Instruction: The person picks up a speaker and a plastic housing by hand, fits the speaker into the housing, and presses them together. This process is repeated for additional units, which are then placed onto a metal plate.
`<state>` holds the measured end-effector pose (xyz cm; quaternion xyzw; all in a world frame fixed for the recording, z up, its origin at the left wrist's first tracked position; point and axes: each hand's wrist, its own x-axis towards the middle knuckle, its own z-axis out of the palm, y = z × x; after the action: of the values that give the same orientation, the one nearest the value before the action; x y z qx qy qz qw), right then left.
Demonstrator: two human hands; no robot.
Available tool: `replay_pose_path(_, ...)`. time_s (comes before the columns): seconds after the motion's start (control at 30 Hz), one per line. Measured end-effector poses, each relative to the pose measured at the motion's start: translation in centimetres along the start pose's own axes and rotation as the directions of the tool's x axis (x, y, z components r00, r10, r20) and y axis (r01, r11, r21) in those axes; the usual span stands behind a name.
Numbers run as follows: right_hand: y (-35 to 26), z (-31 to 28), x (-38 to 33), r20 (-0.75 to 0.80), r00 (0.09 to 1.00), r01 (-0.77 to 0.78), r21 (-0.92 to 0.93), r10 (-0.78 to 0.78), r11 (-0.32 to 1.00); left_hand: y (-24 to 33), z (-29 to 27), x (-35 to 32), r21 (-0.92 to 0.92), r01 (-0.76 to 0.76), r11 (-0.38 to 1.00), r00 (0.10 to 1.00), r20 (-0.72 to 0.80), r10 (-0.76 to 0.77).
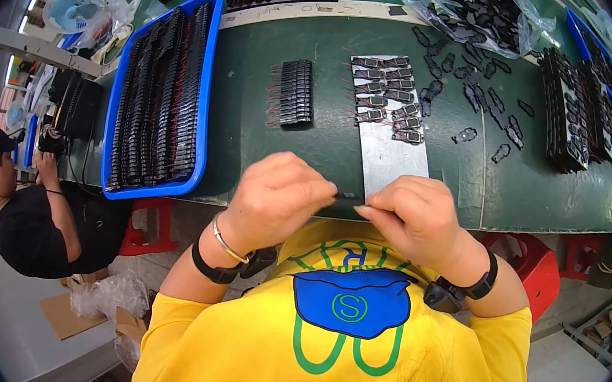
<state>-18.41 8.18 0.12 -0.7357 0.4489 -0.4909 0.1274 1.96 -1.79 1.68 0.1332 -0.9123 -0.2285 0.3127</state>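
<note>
The left hand (275, 195) and the right hand (410, 216) meet at the near edge of the desk (311, 146), fingers curled in, pinching between them a small dark part (346, 195) that is mostly hidden by the fingertips; its exact shape cannot be made out. Both wrists wear black bands, and the left also carries a thin metal bangle. The held part sits just over the near end of a long grey strip (392, 159) that runs away from the hands across the green surface. On the far half of this strip lie two short columns of small black components with red wires (386, 98). To the left of the strip, apart from it, is a compact stack of similar black parts (296, 93). Further left, a blue tray (206, 89) holds long rows of the same dark pieces, filling it almost fully. To the right of the strip, loose black pieces (483, 98) are scattered over the desk, and beyond them stand dense rows of black parts (575, 112) near the right rim. At the far edge, a clear plastic bag (477, 10) holds more dark pieces. At the left, below the desk's level, another person in a black shirt (38, 225) sits at a neighbouring station.
</note>
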Motion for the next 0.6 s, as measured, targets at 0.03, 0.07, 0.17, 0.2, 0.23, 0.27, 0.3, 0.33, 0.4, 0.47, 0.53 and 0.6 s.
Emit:
replay_pose_path(0.03, 0.0, -0.2, 0.2, 0.004, 1.000, 0.004, -0.001, -0.004, 1.000, -0.5, -0.2, 0.0, 0.019, 0.035, 0.999, 0.999, -0.017, -0.035)
replay_pose_path(0.07, -0.1, -0.7, 0.5, 0.007, 1.000, -0.010, -0.039, 0.010, 0.999, -1.1, -0.3, -0.1, 0.020, 0.036, 0.999, 0.999, -0.023, -0.035)
replay_pose_path(0.17, 0.3, -2.0, 0.7, 0.016, 0.999, -0.030, -0.121, 0.032, 0.992, -3.4, -0.6, -0.6, 0.137, 0.265, 0.954, 0.955, -0.174, -0.241)
replay_pose_path(0.2, 0.8, -2.6, 0.5, 0.056, 0.997, -0.049, -0.183, 0.061, 0.982, -3.8, -0.6, -0.6, 0.128, 0.267, 0.955, 0.953, -0.180, -0.242)
replay_pose_path(0.23, 1.3, -3.2, 0.3, 0.093, 0.992, -0.065, -0.246, 0.090, 0.967, -4.1, -0.7, -0.5, 0.169, 0.282, 0.944, 0.950, -0.183, -0.251)
replay_pose_path(0.27, 1.7, -3.5, 0.4, 0.128, 0.984, -0.077, -0.307, 0.121, 0.948, -4.4, -0.7, -0.5, 0.210, 0.297, 0.932, 0.947, -0.188, -0.260)
replay_pose_path(0.3, 1.9, -3.6, 0.7, 0.130, 0.984, -0.077, -0.314, 0.123, 0.946, -4.4, -0.7, -0.4, 0.253, 0.307, 0.917, 0.946, -0.189, -0.265)
replay_pose_path(0.33, 2.3, -3.7, 1.3, 0.097, 0.986, -0.098, -0.323, 0.136, 0.941, -4.5, -0.6, -0.4, 0.248, 0.305, 0.919, 0.946, -0.191, -0.263)
replay_pose_path(0.4, 3.1, -3.6, 2.7, 0.027, 0.987, -0.139, -0.338, 0.158, 0.931, -4.7, -0.5, -0.3, 0.282, 0.326, 0.902, 0.941, -0.193, -0.280)
replay_pose_path(0.47, 3.9, -3.5, 3.9, 0.067, 0.987, -0.114, -0.373, 0.149, 0.921, -4.8, -0.5, -0.2, 0.298, 0.334, 0.894, 0.938, -0.196, -0.285)
replay_pose_path(0.53, 4.4, -3.3, 4.8, 0.147, 0.980, -0.062, -0.429, 0.137, 0.901, -4.8, -0.5, -0.3, 0.302, 0.376, 0.876, 0.924, -0.194, -0.329)
replay_pose_path(0.6, 4.7, -2.7, 5.4, 0.175, 0.972, -0.062, -0.453, 0.157, 0.889, -4.8, -0.5, -0.2, 0.303, 0.396, 0.867, 0.916, -0.192, -0.351)
